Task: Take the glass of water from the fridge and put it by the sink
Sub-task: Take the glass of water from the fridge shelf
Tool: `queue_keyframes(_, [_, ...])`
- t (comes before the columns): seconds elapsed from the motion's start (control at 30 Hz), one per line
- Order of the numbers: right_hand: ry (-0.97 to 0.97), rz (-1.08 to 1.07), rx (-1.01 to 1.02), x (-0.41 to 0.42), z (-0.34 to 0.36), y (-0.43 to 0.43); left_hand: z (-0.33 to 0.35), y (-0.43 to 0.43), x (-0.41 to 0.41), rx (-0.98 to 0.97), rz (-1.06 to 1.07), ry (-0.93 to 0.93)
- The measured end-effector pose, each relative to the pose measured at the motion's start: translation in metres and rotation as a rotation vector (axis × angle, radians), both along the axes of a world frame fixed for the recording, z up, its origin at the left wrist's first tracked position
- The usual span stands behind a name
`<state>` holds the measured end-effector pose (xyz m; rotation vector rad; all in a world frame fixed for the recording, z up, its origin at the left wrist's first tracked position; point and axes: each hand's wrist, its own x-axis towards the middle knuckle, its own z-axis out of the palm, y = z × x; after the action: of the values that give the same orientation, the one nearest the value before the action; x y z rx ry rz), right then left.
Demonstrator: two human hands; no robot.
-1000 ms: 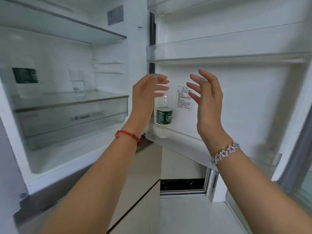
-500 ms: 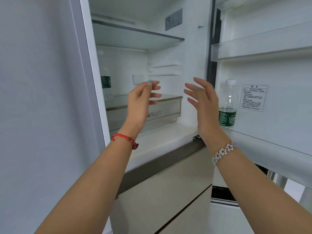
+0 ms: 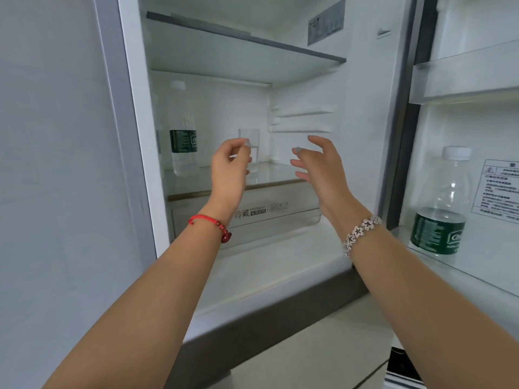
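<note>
a: left hand is up inside the open fridge, fingers loosely curled, holding nothing. right hand is beside it, fingers spread, palm turned inward, also empty.

b: where's the glass of water?

a: standing upright toward the back of the glass shelf, above the crisper drawer. in this view the left fingertips overlap its lower left edge, but the hand looks nearer the camera than the glass. i read it as not touching, can't be sure of depth.

b: so step is reach, not grasp.

a: yes, that's my read. the glass is not yet lifted, and no sink is in view.

b: anything in the way?

a: one water bottle on the same shelf to the left of the glass, apart from it. a second bottle sits in the door rack on the right, well clear.

b: next move?

a: push a hand deeper, wrap the fingers round the glass wall, and keep it upright on the way out. it's clear glass with water in it, so likely slick and easy to slop. come straight back over the shelf lip and stay off the bottle on the left.
</note>
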<state>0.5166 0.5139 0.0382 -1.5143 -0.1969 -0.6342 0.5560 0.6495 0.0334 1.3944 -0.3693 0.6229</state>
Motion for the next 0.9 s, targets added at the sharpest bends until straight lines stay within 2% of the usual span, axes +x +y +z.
queue_keyframes(0.2, [-0.043,0.148,-0.038,0.081,0.012,-0.007,0.012,-0.012,0.072,0.081,0.147,0.011])
queue_keyframes(0.5, [0.059,0.187,-0.048,0.198,0.019,0.006,0.023,-0.009,0.156,0.253,0.163,0.272])
queue_keyframes(0.9, [0.211,0.292,-0.141,0.268,0.029,0.018,0.034,0.003,0.224,0.473,0.135,0.493])
